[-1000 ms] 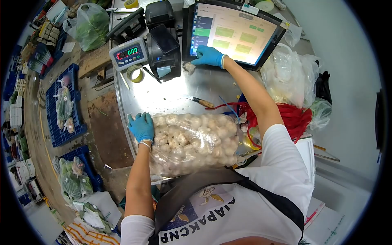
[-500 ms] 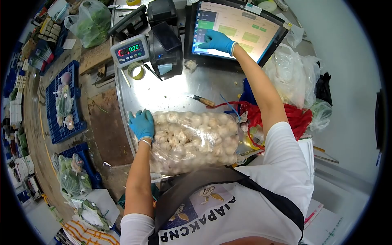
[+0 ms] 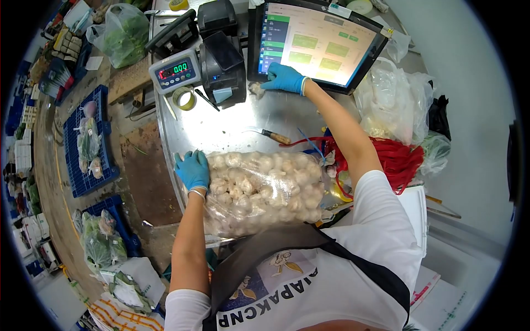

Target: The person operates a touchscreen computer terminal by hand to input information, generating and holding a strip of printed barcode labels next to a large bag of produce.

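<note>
Left hand (image 3: 192, 170), fingers spread, rests on bagged garlic (image 3: 265, 193) at the bench's (image 3: 221, 129) near edge; right hand (image 3: 285, 79), loosely bent, seems to work the far-edge screen (image 3: 320, 47)

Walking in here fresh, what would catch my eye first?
Probably the big clear bag of what looks like garlic on the metal table, its left end under the blue-gloved left hand. Next, the bright screen beyond it, with the right hand at its lower left, and the tangled red heap at the right.
</note>
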Motion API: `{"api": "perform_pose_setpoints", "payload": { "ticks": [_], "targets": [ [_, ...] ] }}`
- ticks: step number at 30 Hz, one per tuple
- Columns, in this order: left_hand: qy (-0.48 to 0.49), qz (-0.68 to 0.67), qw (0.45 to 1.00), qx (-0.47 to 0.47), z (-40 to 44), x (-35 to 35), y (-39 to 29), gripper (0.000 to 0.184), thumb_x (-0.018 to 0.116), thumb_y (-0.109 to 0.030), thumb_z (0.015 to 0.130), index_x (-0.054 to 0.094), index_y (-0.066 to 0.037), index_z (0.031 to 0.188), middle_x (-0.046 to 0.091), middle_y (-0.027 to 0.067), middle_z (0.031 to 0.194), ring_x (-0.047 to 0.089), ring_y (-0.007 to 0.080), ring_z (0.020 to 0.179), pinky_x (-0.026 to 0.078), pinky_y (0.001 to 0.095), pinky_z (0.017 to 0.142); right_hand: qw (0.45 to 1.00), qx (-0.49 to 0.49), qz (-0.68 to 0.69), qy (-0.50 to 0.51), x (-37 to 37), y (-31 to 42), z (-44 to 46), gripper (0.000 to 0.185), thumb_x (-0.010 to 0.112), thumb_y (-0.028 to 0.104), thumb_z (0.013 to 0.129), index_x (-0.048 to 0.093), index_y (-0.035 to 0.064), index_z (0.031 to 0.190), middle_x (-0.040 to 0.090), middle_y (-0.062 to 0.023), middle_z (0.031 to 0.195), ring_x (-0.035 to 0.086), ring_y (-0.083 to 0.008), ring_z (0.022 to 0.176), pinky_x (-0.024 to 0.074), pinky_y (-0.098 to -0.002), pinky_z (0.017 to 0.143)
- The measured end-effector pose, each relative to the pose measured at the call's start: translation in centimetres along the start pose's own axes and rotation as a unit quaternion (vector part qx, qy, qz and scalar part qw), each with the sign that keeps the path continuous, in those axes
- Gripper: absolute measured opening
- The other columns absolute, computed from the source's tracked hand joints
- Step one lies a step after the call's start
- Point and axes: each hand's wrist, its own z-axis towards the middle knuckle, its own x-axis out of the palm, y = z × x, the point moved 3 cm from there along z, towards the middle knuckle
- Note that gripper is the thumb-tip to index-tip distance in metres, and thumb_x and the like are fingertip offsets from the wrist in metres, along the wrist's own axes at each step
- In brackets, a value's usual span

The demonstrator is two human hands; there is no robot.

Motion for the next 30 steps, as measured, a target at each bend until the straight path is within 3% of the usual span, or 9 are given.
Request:
{"api": "perform_pose_setpoints", "payload": {
  "ticks": [3,9,15,19,23,24,28,30],
  "targets": [
    [0.001,0.000,1.000,0.001,0.0,0.0,0.0,0.037,0.048,-0.033,0.098,0.076,-0.013,0.112,0.069,0.0111,0.124,0.041,0.0442,0.136,0.030,0.0541,0.110,1.000,-0.012,-0.028,-0.003,-0.4,0.3,0.4,0.050,0.075,0.055,0.079,0.062,0.0065,0.083,0.062,-0.0132,0.084,0.055,-0.0256,0.075,0.0488,-0.0367,0.074],
    [-0.001,0.002,1.000,0.001,0.0,0.4,0.2,0.037,0.048,-0.033,0.098,0.076,-0.014,0.111,0.069,0.0108,0.123,0.042,0.0443,0.135,0.031,0.0543,0.110,1.000,-0.012,-0.027,-0.011,-1.3,1.0,1.1,0.050,0.077,0.054,0.079,0.060,0.0069,0.080,0.061,-0.0123,0.084,0.055,-0.0260,0.075,0.0485,-0.0373,0.074],
    [-0.004,-0.001,1.000,0.002,0.1,0.3,0.1,0.036,0.048,-0.033,0.098,0.076,-0.015,0.110,0.070,0.0106,0.121,0.043,0.0447,0.134,0.031,0.0544,0.110,0.990,-0.068,-0.001,-0.126,-4.0,1.9,2.3,0.055,0.078,0.055,0.079,0.053,0.0064,0.072,0.056,-0.0105,0.078,0.052,-0.0256,0.074,0.0480,-0.0376,0.074],
    [-0.005,0.005,1.000,0.008,0.0,0.4,0.1,0.036,0.047,-0.032,0.098,0.076,-0.014,0.109,0.070,0.0106,0.121,0.043,0.0455,0.134,0.032,0.0553,0.108,0.987,-0.049,0.003,-0.153,-4.6,1.4,3.2,0.061,0.078,0.056,0.079,0.046,0.0054,0.069,0.056,-0.0115,0.083,0.053,-0.0273,0.075,0.0485,-0.0387,0.076],
    [0.011,0.012,1.000,0.019,0.1,-0.2,-0.3,0.037,0.046,-0.032,0.098,0.076,-0.014,0.108,0.069,0.0105,0.121,0.043,0.0458,0.134,0.032,0.0561,0.108,0.986,-0.066,0.055,-0.145,-3.7,2.1,0.8,0.056,0.077,0.057,0.080,0.055,0.0054,0.075,0.058,-0.0127,0.085,0.055,-0.0259,0.076,0.0490,-0.0372,0.076],
    [0.010,-0.006,1.000,0.015,0.0,0.0,-0.2,0.037,0.046,-0.032,0.098,0.077,-0.013,0.106,0.069,0.0109,0.122,0.042,0.0464,0.135,0.032,0.0567,0.109,0.992,-0.019,0.065,-0.110,-3.6,2.3,-0.3,0.055,0.077,0.058,0.079,0.059,0.0055,0.080,0.060,-0.0134,0.086,0.056,-0.0247,0.078,0.0491,-0.0358,0.076],
    [-0.094,0.007,0.994,0.061,0.0,1.1,0.2,0.042,0.040,-0.028,0.099,0.078,-0.012,0.094,0.071,0.0147,0.108,0.061,0.0394,0.105,0.030,0.0462,0.118,0.992,-0.008,0.054,-0.112,-2.1,-0.4,-3.0,0.052,0.078,0.055,0.079,0.059,0.0067,0.085,0.061,-0.0116,0.083,0.056,-0.0232,0.076,0.0494,-0.0341,0.075],
    [-0.094,0.008,0.993,0.069,0.0,1.2,0.4,0.042,0.040,-0.027,0.099,0.078,-0.012,0.093,0.071,0.0148,0.106,0.061,0.0398,0.104,0.031,0.0467,0.117,0.993,-0.004,0.052,-0.104,-2.2,-1.8,-4.6,0.051,0.079,0.053,0.080,0.059,0.0070,0.086,0.062,-0.0112,0.084,0.056,-0.0232,0.076,0.0495,-0.0339,0.076]
  ]
}}
